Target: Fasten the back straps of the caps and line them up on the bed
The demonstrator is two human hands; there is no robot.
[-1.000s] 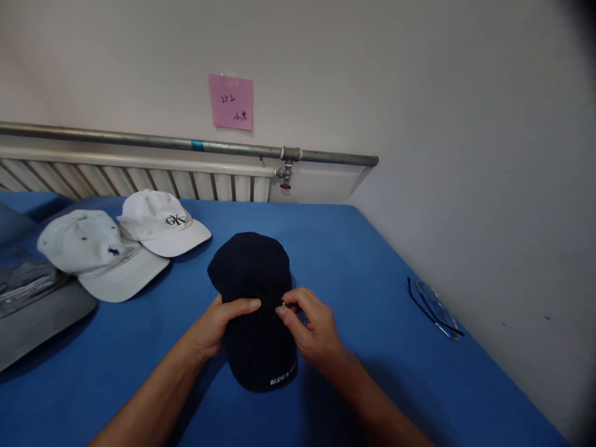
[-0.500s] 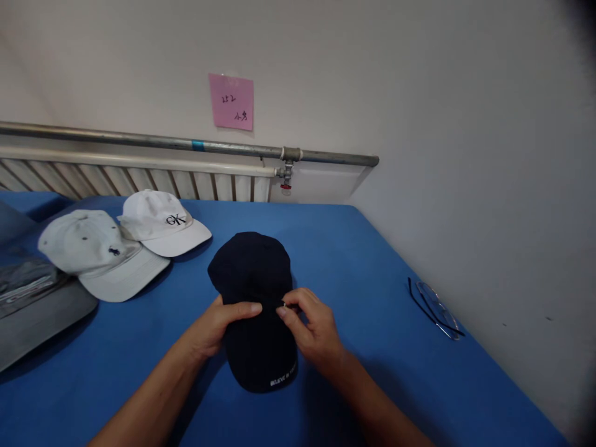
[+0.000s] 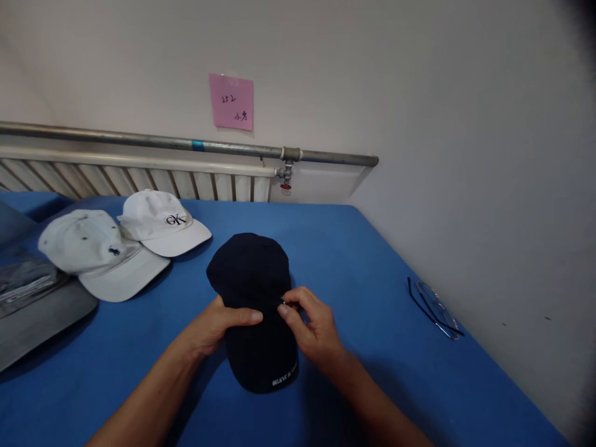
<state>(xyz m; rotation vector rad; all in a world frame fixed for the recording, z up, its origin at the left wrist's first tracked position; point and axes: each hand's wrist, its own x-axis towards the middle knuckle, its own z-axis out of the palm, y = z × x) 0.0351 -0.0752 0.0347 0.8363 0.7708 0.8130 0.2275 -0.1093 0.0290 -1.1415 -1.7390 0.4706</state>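
A dark navy baseball cap [image 3: 254, 267] is held over the blue surface in front of me, its brim pointing down toward me. White lettering runs along the brim's edge. My left hand [image 3: 218, 326] grips the cap's left side, thumb lying on top where crown meets brim and the other fingers hidden beneath. On the right side, my right hand [image 3: 311, 323] pinches the cap near the brim seam between thumb and forefinger. A tiny pale speck shows at that pinch, too small to name.
Left of me lie a white cap [image 3: 153, 217], a pale grey cap [image 3: 88, 242] and a darker grey cap [image 3: 41, 316] on the blue covering [image 3: 335, 248]. Eyeglasses [image 3: 435, 310] rest near the right edge, beside the wall. Behind are a radiator [image 3: 200, 185] and a metal pipe [image 3: 153, 141].
The navy cap has tilted very slightly, its crown shifting a little left and its brim a little right. Both hands keep their hold.
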